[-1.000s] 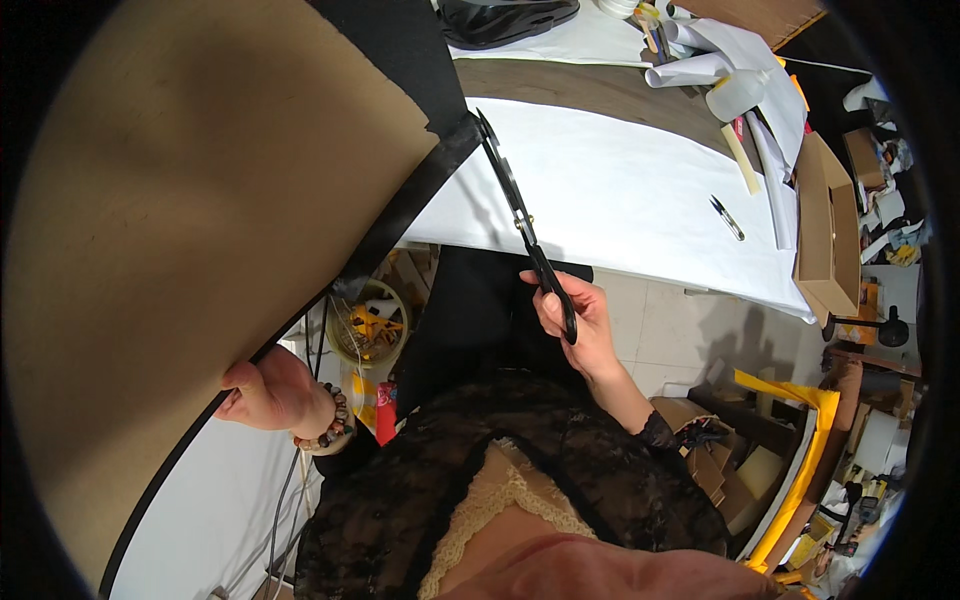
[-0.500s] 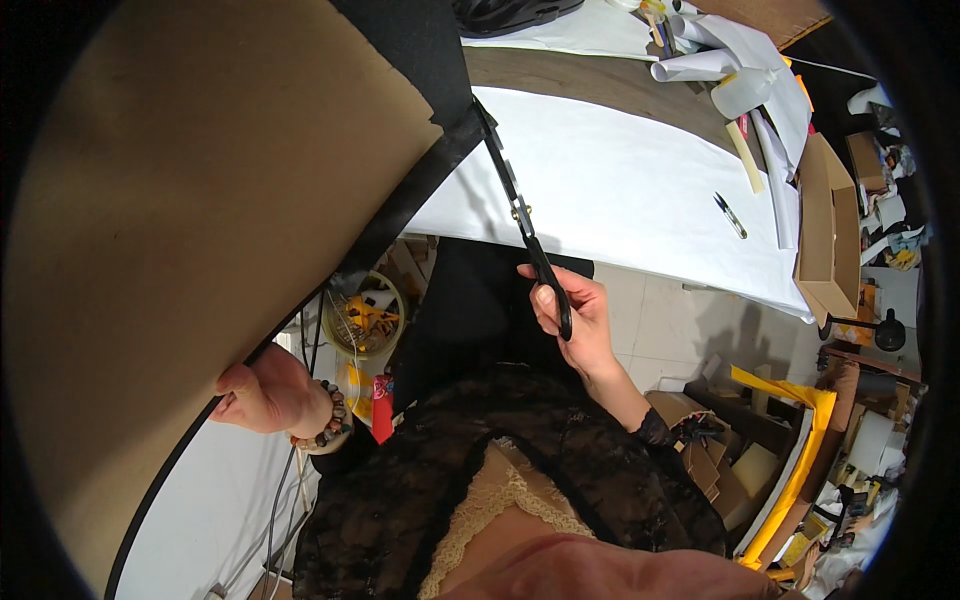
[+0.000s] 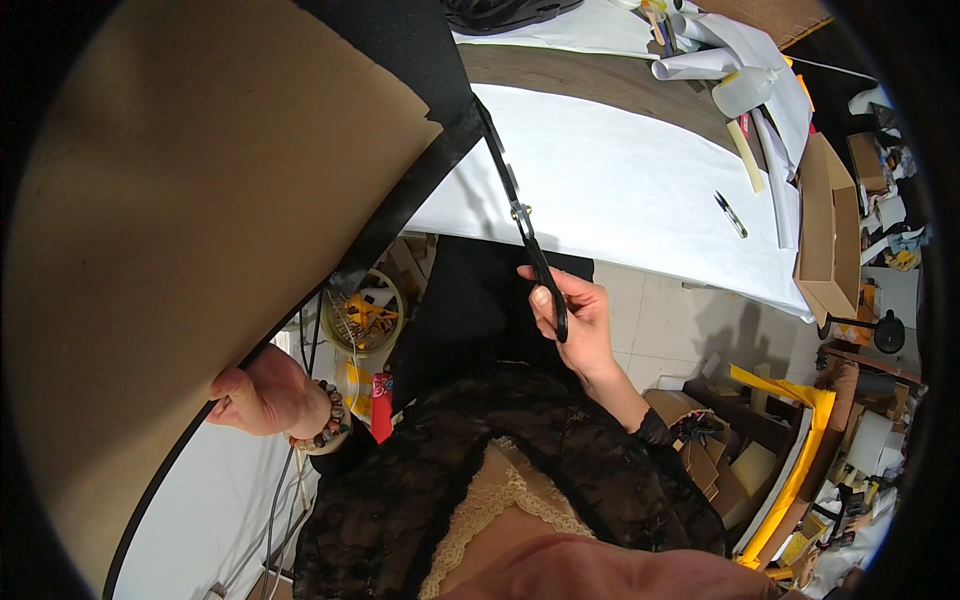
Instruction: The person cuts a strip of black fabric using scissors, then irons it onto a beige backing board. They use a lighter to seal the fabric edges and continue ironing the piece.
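A large brown paper-like sheet [image 3: 230,170] lies over black fabric [image 3: 400,50] at the left, and a dark margin shows along its edge. My left hand [image 3: 265,393], with a beaded bracelet at the wrist, pinches the near edge of these layers; its fingers are partly hidden. Long black-handled scissors [image 3: 520,215] are gripped in my right hand [image 3: 580,315]. Their blades point away from me, and the tips meet the black fabric just beyond the sheet's torn-looking corner. The blades look nearly closed.
A white-covered table [image 3: 600,180] spans the middle, with small thread snips [image 3: 730,214], rolled paper [image 3: 695,66] and a translucent bottle [image 3: 743,92] on it. A cardboard box [image 3: 830,230] stands at its right end. Below, a bin [image 3: 372,318] holds yellow scraps.
The brown sheet and black fabric have shifted slightly left, and my left hand a little with them. My right hand and the scissors have barely moved.
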A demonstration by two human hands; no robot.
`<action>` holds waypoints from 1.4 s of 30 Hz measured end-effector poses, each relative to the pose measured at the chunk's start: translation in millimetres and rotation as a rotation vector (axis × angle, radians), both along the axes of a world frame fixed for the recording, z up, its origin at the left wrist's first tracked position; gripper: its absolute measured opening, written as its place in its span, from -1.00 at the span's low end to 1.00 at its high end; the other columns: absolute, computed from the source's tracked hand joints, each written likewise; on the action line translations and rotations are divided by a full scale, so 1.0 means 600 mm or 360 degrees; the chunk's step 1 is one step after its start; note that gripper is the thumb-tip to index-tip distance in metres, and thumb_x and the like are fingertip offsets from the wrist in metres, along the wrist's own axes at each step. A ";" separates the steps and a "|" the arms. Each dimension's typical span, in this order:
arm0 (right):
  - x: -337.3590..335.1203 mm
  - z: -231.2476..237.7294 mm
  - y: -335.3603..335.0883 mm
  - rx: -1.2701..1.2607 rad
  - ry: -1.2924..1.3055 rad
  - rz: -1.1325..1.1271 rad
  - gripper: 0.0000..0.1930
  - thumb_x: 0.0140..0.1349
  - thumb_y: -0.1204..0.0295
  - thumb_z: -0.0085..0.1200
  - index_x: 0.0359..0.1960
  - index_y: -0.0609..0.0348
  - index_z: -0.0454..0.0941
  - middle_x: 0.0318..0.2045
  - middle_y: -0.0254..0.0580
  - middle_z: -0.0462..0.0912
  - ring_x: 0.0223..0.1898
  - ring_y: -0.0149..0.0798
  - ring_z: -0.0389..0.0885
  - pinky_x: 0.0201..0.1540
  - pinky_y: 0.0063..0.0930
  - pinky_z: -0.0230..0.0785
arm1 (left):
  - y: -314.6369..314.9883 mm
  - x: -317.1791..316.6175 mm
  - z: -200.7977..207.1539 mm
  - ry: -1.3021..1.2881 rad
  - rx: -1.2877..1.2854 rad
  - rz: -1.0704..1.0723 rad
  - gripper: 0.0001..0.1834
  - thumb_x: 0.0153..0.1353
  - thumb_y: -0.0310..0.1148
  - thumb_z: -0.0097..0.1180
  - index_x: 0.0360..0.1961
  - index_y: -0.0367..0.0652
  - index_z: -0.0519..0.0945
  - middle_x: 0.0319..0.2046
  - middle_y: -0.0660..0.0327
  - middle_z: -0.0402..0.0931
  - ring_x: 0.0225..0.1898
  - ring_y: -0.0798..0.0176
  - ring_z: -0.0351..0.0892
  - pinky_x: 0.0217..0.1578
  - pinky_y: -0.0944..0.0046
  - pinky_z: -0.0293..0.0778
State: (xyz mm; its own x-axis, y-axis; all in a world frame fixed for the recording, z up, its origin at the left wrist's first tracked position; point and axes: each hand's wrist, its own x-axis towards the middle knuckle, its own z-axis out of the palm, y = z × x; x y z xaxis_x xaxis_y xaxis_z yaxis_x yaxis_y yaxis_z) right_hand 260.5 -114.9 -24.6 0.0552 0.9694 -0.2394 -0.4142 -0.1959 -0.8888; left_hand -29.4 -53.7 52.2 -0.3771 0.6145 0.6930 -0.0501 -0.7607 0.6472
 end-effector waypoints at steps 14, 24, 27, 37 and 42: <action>-0.010 0.001 -0.001 -0.0006 -0.0006 -0.0035 -0.69 0.24 0.41 0.13 -0.05 0.36 0.52 -0.69 -0.50 0.36 -0.71 -0.64 0.20 -0.67 -0.72 -0.03 | -0.001 -0.001 -0.004 -0.0029 0.0015 0.0071 -0.75 0.24 -0.32 0.11 -0.17 -0.29 0.57 -0.10 0.09 0.55 -0.08 0.13 0.49 0.06 -0.10 0.37; -0.023 0.011 0.001 -0.0038 -0.0029 -0.0081 -0.70 0.21 0.42 0.17 -0.06 0.32 0.55 -0.67 -0.52 0.42 -0.67 -0.67 0.28 -0.63 -0.76 0.07 | 0.000 -0.007 -0.003 0.0039 0.0042 0.0014 -0.76 0.27 -0.35 0.05 -0.12 -0.27 0.54 -0.04 0.09 0.52 -0.04 0.11 0.47 0.08 -0.10 0.34; -0.021 0.008 0.002 -0.0029 0.0078 -0.0065 -0.70 0.22 0.43 0.15 -0.06 0.34 0.54 -0.67 -0.50 0.41 -0.68 -0.67 0.27 -0.65 -0.76 0.06 | -0.001 -0.008 -0.005 0.0048 0.0022 0.0010 -0.76 0.28 -0.37 0.03 -0.09 -0.26 0.54 -0.03 0.08 0.51 -0.03 0.10 0.46 0.08 -0.10 0.35; -0.022 0.006 0.003 0.0032 0.0308 -0.0065 -0.66 0.25 0.41 0.12 -0.04 0.42 0.50 -0.65 -0.43 0.40 -0.71 -0.64 0.22 -0.69 -0.74 0.00 | -0.003 -0.005 -0.007 -0.0001 0.0028 0.0045 -0.71 0.29 -0.32 0.03 -0.06 -0.30 0.51 -0.02 0.06 0.50 -0.02 0.07 0.46 0.09 -0.12 0.33; -0.027 0.006 0.000 -0.0001 0.0243 -0.0060 -0.68 0.25 0.41 0.12 -0.04 0.39 0.51 -0.67 -0.46 0.39 -0.71 -0.65 0.23 -0.69 -0.74 0.02 | 0.000 0.002 -0.001 -0.0002 0.0066 0.0014 -0.72 0.30 -0.37 0.00 -0.03 -0.31 0.49 -0.01 0.03 0.49 -0.03 0.04 0.46 0.10 -0.12 0.33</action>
State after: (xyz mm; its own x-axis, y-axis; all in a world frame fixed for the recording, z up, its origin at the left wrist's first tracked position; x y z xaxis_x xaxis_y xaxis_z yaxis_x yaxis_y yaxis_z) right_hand 244.6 -114.9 -21.3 0.0545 0.9671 -0.2483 -0.5515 -0.1782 -0.8150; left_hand -28.2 -53.9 51.4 -0.3836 0.5819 0.7171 -0.0441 -0.7872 0.6151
